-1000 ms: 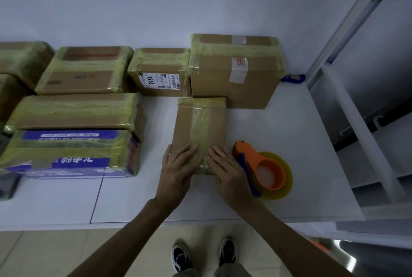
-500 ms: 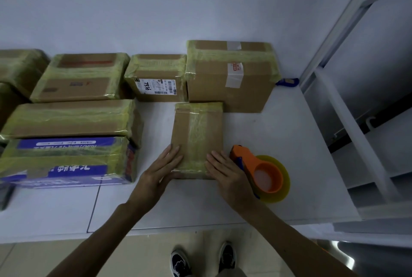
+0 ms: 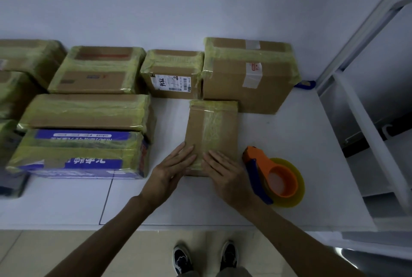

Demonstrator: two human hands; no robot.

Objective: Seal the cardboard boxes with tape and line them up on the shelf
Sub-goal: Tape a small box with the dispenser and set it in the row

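Head view, from above the person's forearms.

- Small flat cardboard box (image 3: pixel 225 129) is lying on the white shelf surface (image 3: pixel 294 134). Its far end is sitting close up to the large taped carton (image 3: pixel 247 80); I cannot tell whether they are touching. The labelled carton (image 3: pixel 172 74) is standing just beyond it to the left.
- 1 strip of yellowish tape (image 3: pixel 211 129) is running lengthwise down the box top, with more wrapping the far end.
- Left hand (image 3: pixel 172 169) is lying flat on the near-left corner, fingers straight and slightly spread, pressing down.
- Right hand (image 3: pixel 225 172) is lying flat on the near-right part, fingers straight, pressing beside the tape's near end. Neither hand is curling round anything.
- Orange tape dispenser (image 3: pixel 276 178) is resting just right of the right hand, unheld.

Handling, as I am judging it:
- The box is looking light for its size and thin enough to lift with 1 hand.
- The cardboard is looking stiff, though a shallow top may be giving a little under firm palms.
- The taped band is looking glossy and likely slick, and the smooth board is probably letting the box slide easily.
- The best hold is probably the 2 long bare-cardboard sides, thumbs on top and fingers under the edges, staying off the tape.
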